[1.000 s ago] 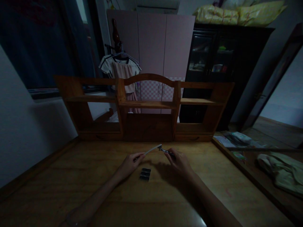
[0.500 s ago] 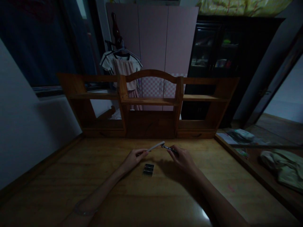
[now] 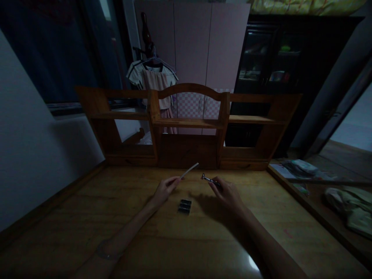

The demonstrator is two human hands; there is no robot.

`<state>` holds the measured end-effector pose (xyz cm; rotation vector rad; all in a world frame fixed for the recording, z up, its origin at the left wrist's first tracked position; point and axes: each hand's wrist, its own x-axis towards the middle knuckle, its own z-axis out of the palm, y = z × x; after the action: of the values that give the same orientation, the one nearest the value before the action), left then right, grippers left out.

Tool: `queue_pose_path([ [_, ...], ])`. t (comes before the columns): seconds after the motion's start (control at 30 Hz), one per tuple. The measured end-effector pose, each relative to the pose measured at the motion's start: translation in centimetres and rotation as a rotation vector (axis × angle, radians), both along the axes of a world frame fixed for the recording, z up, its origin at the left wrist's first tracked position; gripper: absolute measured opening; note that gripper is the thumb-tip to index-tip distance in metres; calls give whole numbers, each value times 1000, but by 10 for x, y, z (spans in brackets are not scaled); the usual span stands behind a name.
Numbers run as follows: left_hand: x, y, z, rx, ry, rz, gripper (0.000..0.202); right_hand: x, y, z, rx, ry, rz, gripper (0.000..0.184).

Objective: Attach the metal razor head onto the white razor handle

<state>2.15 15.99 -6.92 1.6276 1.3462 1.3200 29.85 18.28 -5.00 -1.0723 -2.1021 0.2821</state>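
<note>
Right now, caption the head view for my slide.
Above a wooden desk, left hand holds a pale strip, right hand a metal tool, tips apart.

Desk top [image 3: 87, 217]: brown wood with visible grain, varnished smooth, with a glossy patch of reflected light near its front edge. Shelf unit [image 3: 188, 123]: the same warm wood, with a duller sheen. Pale strip [image 3: 189, 170] in the left hand [image 3: 164, 190]: matt white, plastic-like. Slender dark piece [image 3: 207, 178] in the right hand [image 3: 229, 193]: metallic, with a small glint at its tip. Small dark blocks [image 3: 185, 206]: dark and dull; material could not be told. Wardrobe [image 3: 203, 46]: smooth pink panels. Hanging garments [image 3: 154, 79]: soft cloth. Dark cabinet [image 3: 261, 66]: glazed, reflective doors. Wall [image 3: 29, 155]: matt white.
</note>
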Motion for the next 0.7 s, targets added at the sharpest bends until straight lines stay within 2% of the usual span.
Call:
queue_pose_path([
  [0.07, 6, -6, 4, 0, 70, -126, 41, 0, 1, -1, 11, -10, -9, 28],
  [0.13, 11, -8, 6, -16, 115, -187, 40, 0, 1, -1, 23, -11, -14, 27],
  [0.4, -1, 2, -4, -61, 57, -7, 49, -1, -2, 3, 38, 11, -25, 26],
  [0.57, 6, -6, 2, -37, 101, -161, 44, -1, -3, 4, 34, -4, 5, 28],
  [0.7, 8, -5, 2, -29, 87, -101, 44, 0, -3, 4, 45, 26, 2, 29],
])
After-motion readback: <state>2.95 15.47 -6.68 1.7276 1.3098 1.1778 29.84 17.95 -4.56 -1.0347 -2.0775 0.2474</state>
